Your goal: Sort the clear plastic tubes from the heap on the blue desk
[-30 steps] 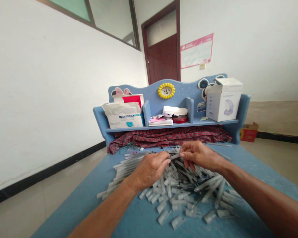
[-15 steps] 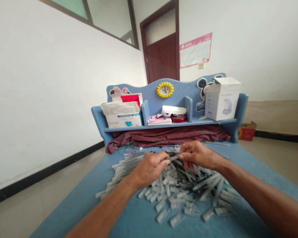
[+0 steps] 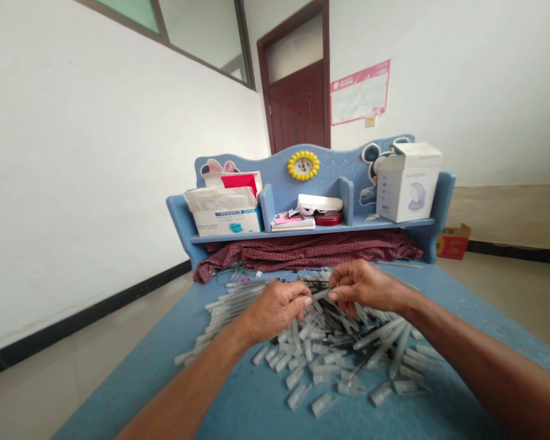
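Observation:
My left hand [image 3: 275,308] and my right hand [image 3: 364,284] meet over a heap of clear plastic pen parts on a blue table [image 3: 252,409]. Both hands pinch the two ends of one thin clear pen piece [image 3: 319,294] held between them, just above the heap. Loose clear caps [image 3: 323,403] lie scattered in front of the hands. A row of long clear pen barrels [image 3: 229,302] lies to the left of my left hand, and more barrels [image 3: 387,342] lie under my right forearm.
A blue shelf unit [image 3: 348,165] with a yellow clock [image 3: 303,165] stands at the table's far end, holding a white box [image 3: 407,180], a mask box [image 3: 227,220] and papers. Red checked cloth [image 3: 311,250] lies below it. A brown door [image 3: 297,110] is behind.
The hands stay together on the same piece with only small finger shifts. The view has drifted slightly, so everything sits a little lower and to the left.

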A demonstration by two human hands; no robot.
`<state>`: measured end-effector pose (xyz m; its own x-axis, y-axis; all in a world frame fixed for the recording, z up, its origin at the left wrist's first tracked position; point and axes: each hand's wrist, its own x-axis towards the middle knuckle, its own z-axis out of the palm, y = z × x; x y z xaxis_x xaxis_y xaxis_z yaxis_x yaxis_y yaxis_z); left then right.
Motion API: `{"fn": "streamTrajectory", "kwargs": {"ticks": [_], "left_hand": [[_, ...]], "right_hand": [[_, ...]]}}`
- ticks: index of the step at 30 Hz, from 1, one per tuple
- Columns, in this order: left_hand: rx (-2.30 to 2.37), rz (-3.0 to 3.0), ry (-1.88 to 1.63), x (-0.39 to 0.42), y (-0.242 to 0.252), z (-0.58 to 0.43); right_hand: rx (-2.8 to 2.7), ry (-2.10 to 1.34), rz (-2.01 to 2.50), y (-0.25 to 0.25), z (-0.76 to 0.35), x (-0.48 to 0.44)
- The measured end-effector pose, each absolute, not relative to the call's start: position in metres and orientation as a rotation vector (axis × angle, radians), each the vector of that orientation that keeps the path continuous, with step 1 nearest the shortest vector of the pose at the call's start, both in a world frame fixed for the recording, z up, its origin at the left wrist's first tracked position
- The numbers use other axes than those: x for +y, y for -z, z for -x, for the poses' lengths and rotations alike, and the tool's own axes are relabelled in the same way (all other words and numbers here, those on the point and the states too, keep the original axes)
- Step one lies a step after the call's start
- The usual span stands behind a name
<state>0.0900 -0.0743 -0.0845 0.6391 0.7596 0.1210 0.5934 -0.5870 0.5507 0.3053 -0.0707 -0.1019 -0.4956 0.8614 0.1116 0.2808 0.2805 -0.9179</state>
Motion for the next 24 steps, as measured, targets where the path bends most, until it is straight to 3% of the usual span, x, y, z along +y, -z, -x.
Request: {"fn": "streamTrajectory", "kwargs": {"ticks": [4, 15, 24], "left_hand": [[1.060, -2.403, -0.500, -0.076, 0.083, -0.091], [1.053, -2.143, -0.412, -0.067, 0.084, -0.080], [1.081, -2.162, -0.319, -0.066, 0.083, -0.081]], "right_hand": [[-2.069, -1.027, 1.068, 0.099, -0.306, -0.075], [-1.977, -1.250, 0.981, 0.099, -0.307, -0.074], [-2.297, -0.774, 1.159, 0.098, -0.301, -0.082]]}}
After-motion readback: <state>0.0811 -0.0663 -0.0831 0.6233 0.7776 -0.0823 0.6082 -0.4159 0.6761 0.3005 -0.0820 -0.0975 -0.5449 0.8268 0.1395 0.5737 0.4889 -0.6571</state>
